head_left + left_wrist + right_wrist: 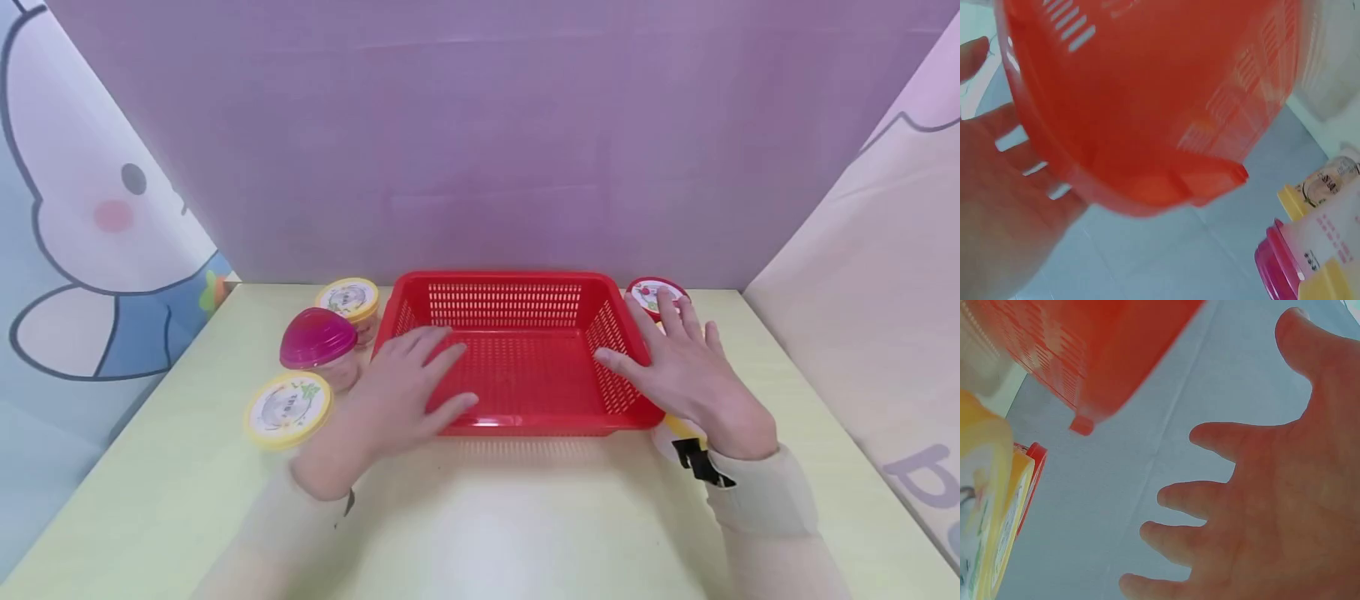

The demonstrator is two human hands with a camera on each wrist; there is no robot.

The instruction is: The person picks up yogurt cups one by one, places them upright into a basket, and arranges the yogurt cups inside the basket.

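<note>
A red plastic basket with slotted sides [517,422] stands in the middle of the table. Over its left front corner is my left hand [393,396], fingers loosely spread. In the left wrist view the basket's rim [1110,203] overlaps the fingertips; touch there is unclear. My right hand [690,375] hovers by the right rim, its fingers spread wide with nothing held. The right wrist view shows a gap between those fingers and the basket [1119,356]. Inside, the basket's visible floor is bare.
Left of the basket stand two yellow-lidded tubs [288,410] and a tub with a magenta domed lid [318,337]. On the right are a red-lidded tub [643,293] and yellow-lidded tubs [1007,531], partly hidden by my right hand. A purple wall [495,150] rises behind.
</note>
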